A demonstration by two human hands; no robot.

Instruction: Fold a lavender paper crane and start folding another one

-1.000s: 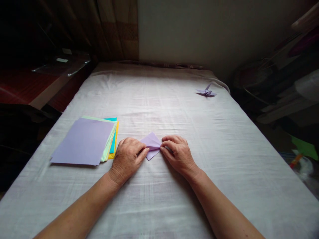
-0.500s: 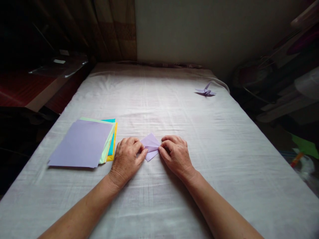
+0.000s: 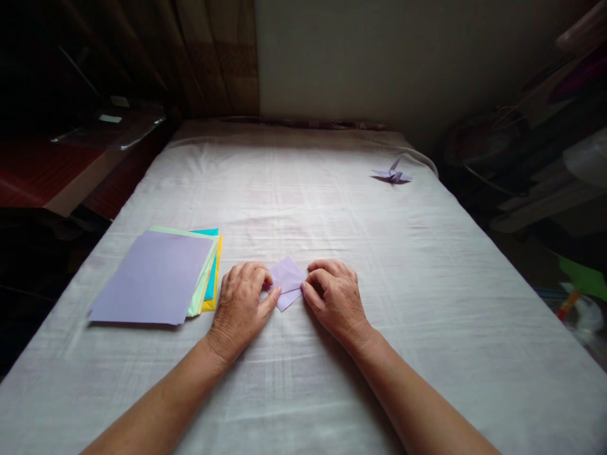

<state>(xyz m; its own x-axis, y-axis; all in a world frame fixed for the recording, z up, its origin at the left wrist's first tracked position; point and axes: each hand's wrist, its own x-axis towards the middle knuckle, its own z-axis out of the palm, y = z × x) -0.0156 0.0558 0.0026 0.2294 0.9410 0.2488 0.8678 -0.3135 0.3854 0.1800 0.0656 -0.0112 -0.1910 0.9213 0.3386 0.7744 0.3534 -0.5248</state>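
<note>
A small folded piece of purple origami paper [image 3: 288,275] lies on the cloth between my hands, with a crease running across its lower part and a point toward me. My left hand [image 3: 243,300] pinches its left corner between thumb and fingers. At the opposite corner, my right hand [image 3: 336,297] has thumb and index finger closed on the paper, its other fingers curled. Left of my left hand lies a stack of square sheets [image 3: 152,275], purple on top, with pale green, turquoise and yellow edges showing beneath.
A folded purple paper crane [image 3: 393,174] sits at the far right of the cloth-covered surface [image 3: 294,196]. A reddish wooden surface [image 3: 42,170] with a clear plastic sleeve [image 3: 114,126] stands at the left. Beyond the right edge are a green sheet [image 3: 582,276] and dim clutter.
The raised fold across the purple paper now lies flatter, leaving a single crease line. Both hands keep their hold in nearly the same place; the view has shifted slightly.
</note>
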